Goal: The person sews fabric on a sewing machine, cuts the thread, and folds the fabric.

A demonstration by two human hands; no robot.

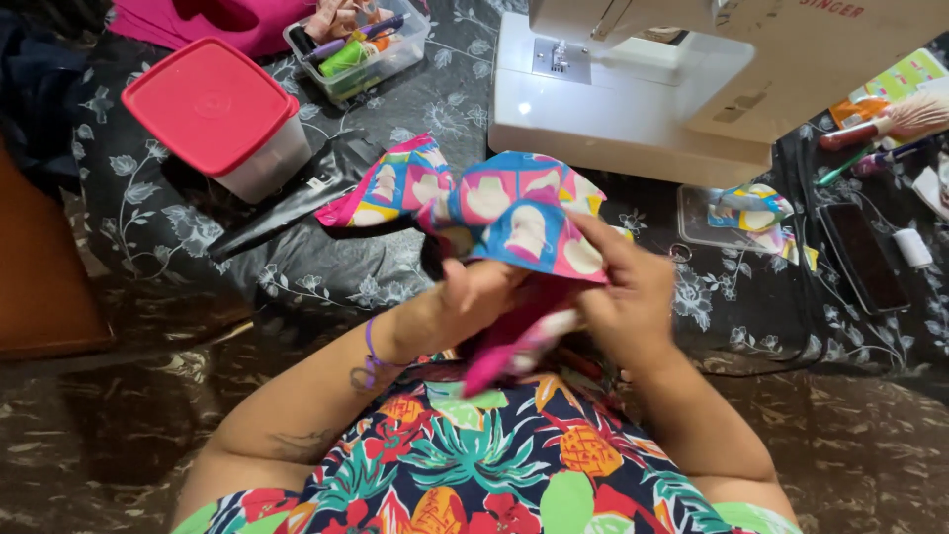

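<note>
at the far left a red-lidded plastic box (219,111) sits on the counter (297,267), which is covered in a dark cloth with a pale flower print, and just behind it a clear tub of sewing notions (362,45) stands near some pink cloth (213,18). toward the middle, the left hand (473,302) and the right hand (623,292) hold up a bright patchwork fabric piece (494,203) above the counter edge, in front of the person's chest and well short of the white sewing machine (643,84) behind it. the left fingers are curled under the bunched middle of the cloth, pinching it from below; the right fingers are pressed together on its lower right edge, the forefinger laid along the print. a pink lining strip (519,346) hangs down between the two wrists. the cloth looks light, soft and floppy, likely to slump and fold wherever it is not held, so a grip at the gathered centre or along a seamed edge seems the surest. further right lie a small matching fabric scrap (756,208) on a clear plate, then a dark phone (863,257) and a white thread spool (911,247).
</note>
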